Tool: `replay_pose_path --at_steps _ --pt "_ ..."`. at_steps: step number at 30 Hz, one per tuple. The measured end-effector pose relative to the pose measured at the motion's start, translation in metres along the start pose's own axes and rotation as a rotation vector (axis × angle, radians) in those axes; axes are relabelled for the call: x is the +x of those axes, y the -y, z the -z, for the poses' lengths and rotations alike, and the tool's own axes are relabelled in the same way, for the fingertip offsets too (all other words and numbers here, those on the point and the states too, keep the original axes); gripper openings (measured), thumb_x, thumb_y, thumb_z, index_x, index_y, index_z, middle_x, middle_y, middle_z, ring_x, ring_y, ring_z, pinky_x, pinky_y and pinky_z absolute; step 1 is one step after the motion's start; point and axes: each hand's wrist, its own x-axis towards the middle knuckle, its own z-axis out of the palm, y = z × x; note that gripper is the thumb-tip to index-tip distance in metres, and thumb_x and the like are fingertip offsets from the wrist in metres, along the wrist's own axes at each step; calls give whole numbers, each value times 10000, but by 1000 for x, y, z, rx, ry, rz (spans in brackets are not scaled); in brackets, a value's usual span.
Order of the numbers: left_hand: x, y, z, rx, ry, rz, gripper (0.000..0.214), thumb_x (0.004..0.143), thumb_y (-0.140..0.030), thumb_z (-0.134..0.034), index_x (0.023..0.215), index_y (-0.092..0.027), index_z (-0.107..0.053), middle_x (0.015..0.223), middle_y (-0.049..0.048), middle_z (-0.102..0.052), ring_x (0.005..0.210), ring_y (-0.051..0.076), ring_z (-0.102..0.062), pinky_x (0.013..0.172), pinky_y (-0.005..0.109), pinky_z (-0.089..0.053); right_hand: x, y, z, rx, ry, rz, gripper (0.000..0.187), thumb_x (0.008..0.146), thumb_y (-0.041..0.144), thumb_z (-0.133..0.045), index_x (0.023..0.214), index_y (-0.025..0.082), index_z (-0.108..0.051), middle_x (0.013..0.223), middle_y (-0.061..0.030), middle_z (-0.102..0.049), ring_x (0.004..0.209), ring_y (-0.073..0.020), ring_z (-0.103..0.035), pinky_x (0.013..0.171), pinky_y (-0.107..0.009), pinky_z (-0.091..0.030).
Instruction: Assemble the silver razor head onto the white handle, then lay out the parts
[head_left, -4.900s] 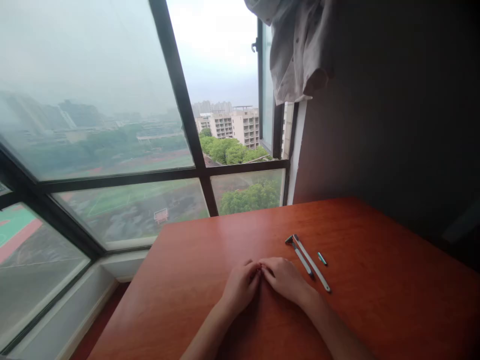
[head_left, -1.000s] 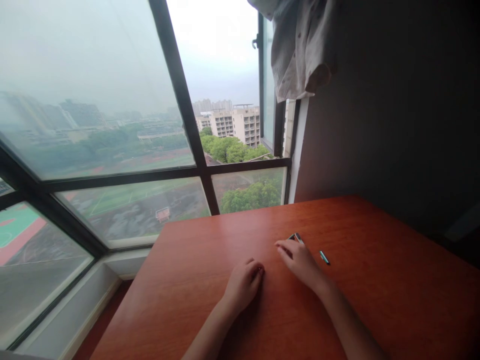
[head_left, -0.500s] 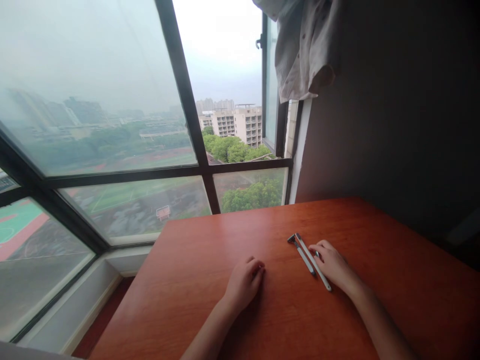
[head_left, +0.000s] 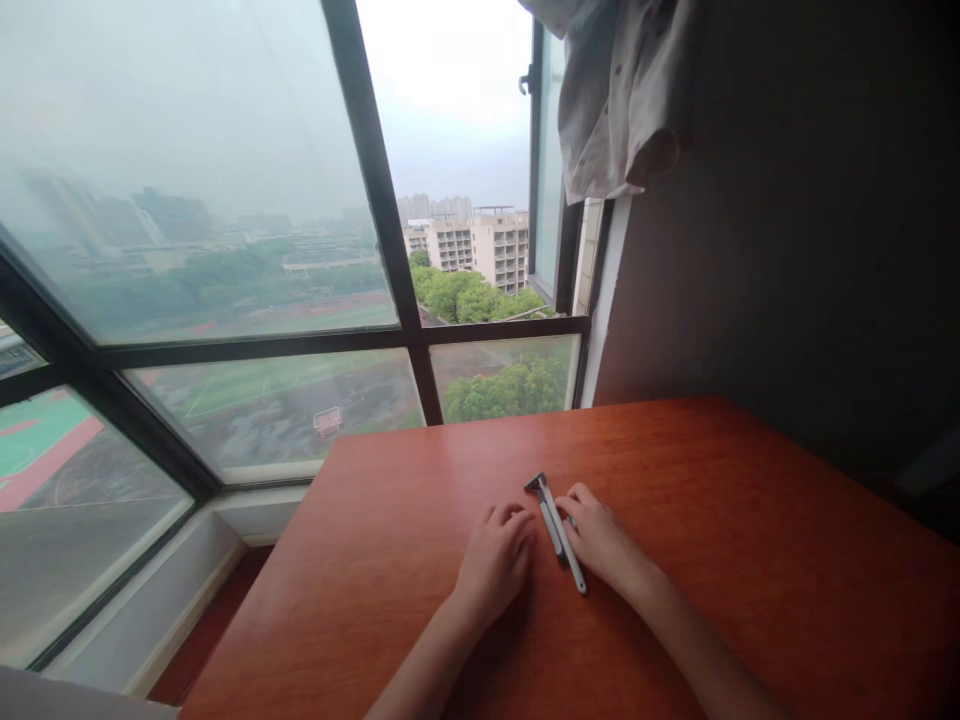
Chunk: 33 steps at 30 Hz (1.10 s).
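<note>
Right hand (head_left: 604, 545) palm down, fingers slack and a little bent, closed round nothing; inner edge touching the pair of slim grey sticks (head_left: 559, 535). Sticks side by side and touching, flat on the tabletop (head_left: 750, 600), about midway across it and toward the near edge. Long axis slanted: far end up and to the left, capped on one stick by a small crosswise head (head_left: 535, 483); near end down and to the right, just off the right wrist. Seen from the right hand, then, immediately to its left, running along the line of the index finger rather than across it. Left hand (head_left: 495, 560) on the other side, just beside the sticks but parted from them by a narrow gap, knuckles up, fingers loosely curled under, holding nothing. Nearer of the two: the right, in contact along most of the length; the left close, yet not touching. Whether anything lies hidden under the right palm, impossible to tell. Farther out, past the far edge of the tabletop, a big dark-framed window (head_left: 225, 250), a pale shirt (head_left: 622, 110) hanging at its right side, and a dark wall (head_left: 787, 250) to the right.
</note>
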Motion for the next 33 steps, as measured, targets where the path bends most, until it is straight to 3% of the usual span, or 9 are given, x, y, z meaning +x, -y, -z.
replay_pose_path --at_steps 5,9,14,20,33 --pt "0 6 1 108 21 59 304 856 -215 -506 1149 -264 -568 1202 63 -570 1099 256 -483 915 412 -395 10 30 -13 37 23 25 208 842 127 -459 934 198 -631 948 -61 -525 770 -153 -581 724 -242 -423" --pt "1 9 3 164 51 107 329 853 -256 -521 1181 -265 -545 1265 65 -546 1150 271 -455 906 422 -373 18 40 -22 66 59 22 234 807 106 -491 990 175 -621 989 -86 -531 839 -182 -590 775 -262 -438" --pt "0 8 4 190 61 125 350 857 -279 -511 1206 -276 -530 1283 66 -527 1162 269 -440 909 416 -347 19 36 -23 161 24 53 226 801 101 -495 964 177 -632 973 -85 -543 870 -191 -583 808 -278 -445" --pt "0 4 6 193 54 157 334 828 -298 -532 1161 -286 -547 1143 64 -559 1076 260 -482 859 385 -352 11 18 -16 366 -16 139 289 744 100 -557 1006 203 -623 966 -46 -552 794 -155 -568 762 -255 -461" --pt "3 0 6 240 87 219 327 784 -260 -533 1109 -284 -553 1069 54 -563 1016 246 -502 812 347 -331 8 14 -9 346 -6 256 351 737 62 -522 1031 217 -634 1001 -44 -572 849 -160 -564 776 -252 -460"
